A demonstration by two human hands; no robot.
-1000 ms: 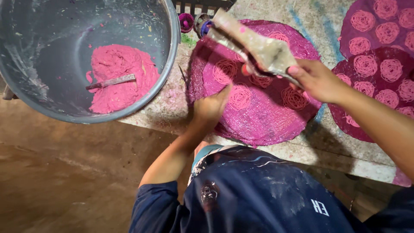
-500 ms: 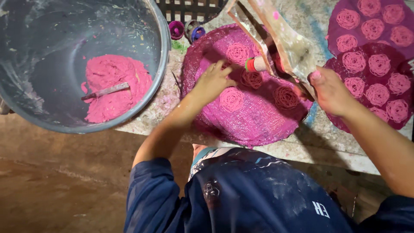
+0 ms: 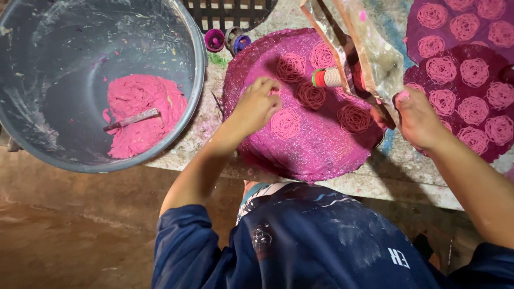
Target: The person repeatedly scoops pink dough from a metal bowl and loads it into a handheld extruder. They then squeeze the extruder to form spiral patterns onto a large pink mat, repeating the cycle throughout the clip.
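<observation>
Head view: left hand (image 3: 257, 107) is pressing flat, fingers spread, on the round pink mat (image 3: 305, 144); right hand (image 3: 415, 120) is gripping the piping bag (image 3: 369, 48) above it, mid-piping another coil.

A pale, paint-speckled work table (image 3: 399, 174) carries everything. A big grey basin (image 3: 195, 80) stands on it left of the left hand (image 3: 257, 107), and a round magenta mat (image 3: 316, 155) lies under that hand. Two small pots (image 3: 227, 40) sit just beyond it. Darker mats (image 3: 471, 107) lie beyond the right hand (image 3: 417, 120).
</observation>
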